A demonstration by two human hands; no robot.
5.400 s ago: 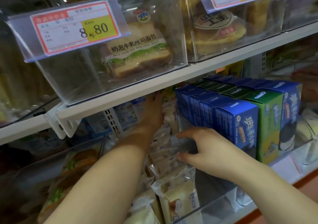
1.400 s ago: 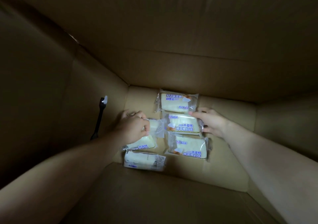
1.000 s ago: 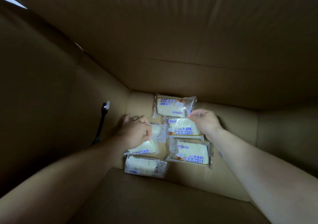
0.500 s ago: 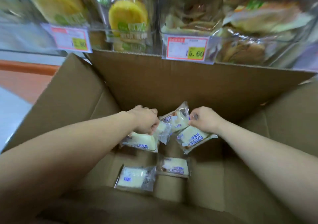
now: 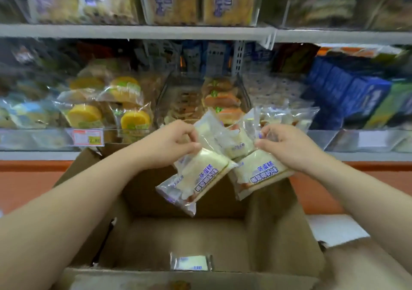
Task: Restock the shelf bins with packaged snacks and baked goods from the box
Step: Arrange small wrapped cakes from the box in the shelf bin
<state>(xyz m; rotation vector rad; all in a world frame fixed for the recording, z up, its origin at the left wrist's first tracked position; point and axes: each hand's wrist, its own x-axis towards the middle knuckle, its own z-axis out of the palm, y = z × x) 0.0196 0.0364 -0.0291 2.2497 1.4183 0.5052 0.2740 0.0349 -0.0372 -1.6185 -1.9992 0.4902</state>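
Note:
My left hand pinches the wrapper ends of clear-wrapped white cake packets with blue print; one packet hangs below it over the box. My right hand pinches more of the same packets, with one dangling under it and another sticking up between the hands. Both hands are raised above the open cardboard box, in front of the shelf. One packet lies on the box floor.
Clear shelf bins behind the hands hold yellow round cakes, burger-like buns and more white packets. Blue and green biscuit boxes stand at the right. An upper shelf carries bagged bread. Orange base trim runs below.
The hands went from the shelf bin down into the box, gathered cake packets there, and have lifted them up out of the box toward the shelf. Fewer packets lie on the box floor.

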